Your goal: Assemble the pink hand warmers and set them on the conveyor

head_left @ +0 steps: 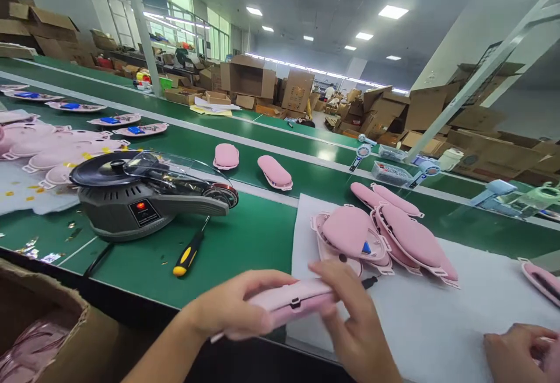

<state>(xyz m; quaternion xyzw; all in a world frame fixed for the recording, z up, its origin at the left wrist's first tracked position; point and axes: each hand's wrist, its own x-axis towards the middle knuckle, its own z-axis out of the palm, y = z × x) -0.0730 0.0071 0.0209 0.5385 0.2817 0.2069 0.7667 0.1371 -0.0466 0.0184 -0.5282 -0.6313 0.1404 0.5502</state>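
Between my two hands, at the front edge of the bench, is a pink oval plastic casing point(291, 304) with a small dark opening in its side seam. My left hand point(238, 307) grips its left end, thumb above and fingers below. My right hand point(354, 321) is closed about the right end, fingers on top and thumb at the side; it is slightly blurred. Just beyond lies a pile of pink casings point(347, 228), one showing a blue part inside. A yellow-and-black screwdriver point(189, 257) lies to the left on the green surface.
A round tape dispenser point(131, 202) stands left, near more pink shells point(79, 149). White foam sheet point(476, 307) covers the right side. A co-worker's hand point(516, 351) is at bottom right. Handheld fans point(363, 152) stand farther back. A cardboard box point(74, 330) is at lower left.
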